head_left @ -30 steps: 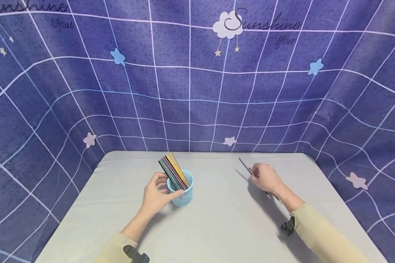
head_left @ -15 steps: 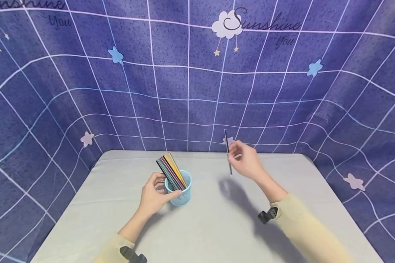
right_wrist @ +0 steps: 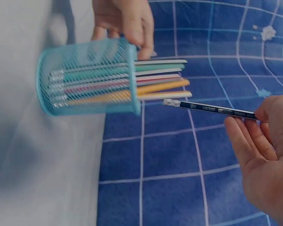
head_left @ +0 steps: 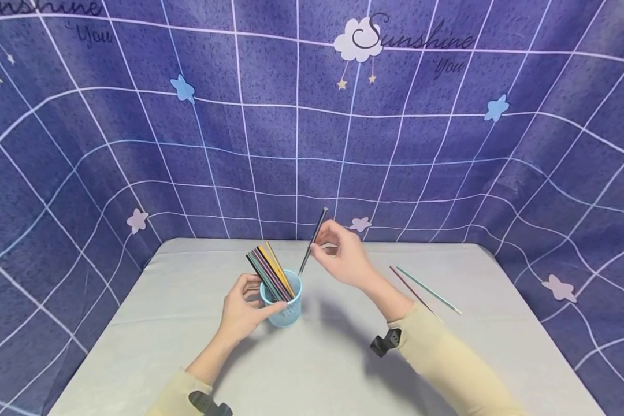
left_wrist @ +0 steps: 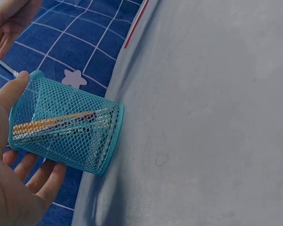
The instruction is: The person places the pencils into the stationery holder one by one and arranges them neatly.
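Observation:
A light blue mesh pencil cup (head_left: 286, 315) stands on the table, left of centre. Several pencils (head_left: 273, 271) in green, dark, purple and yellow lean inside it toward the left. My left hand (head_left: 241, 309) grips the cup's rim from the left, the thumb across its near side and the fingers behind. Between thumb and fingers, my right hand (head_left: 343, 254) pinches a dark pencil (head_left: 314, 240) just right of the cup. That pencil slants, its lower end near the cup's right rim. In the right wrist view, its white eraser end (right_wrist: 171, 102) points toward the cup's mouth.
To the right lie a green pencil (head_left: 429, 290) and a dark red pencil (head_left: 411, 286), partly behind the right forearm. A pale cloth covers the table (head_left: 312, 370). A blue-purple grid-patterned curtain (head_left: 270, 133) hangs behind and at both sides.
My right hand has lifted the dark pencil off the table and carried it left to the cup, turning it. Two other pencils have come into view. My left hand stays on the cup.

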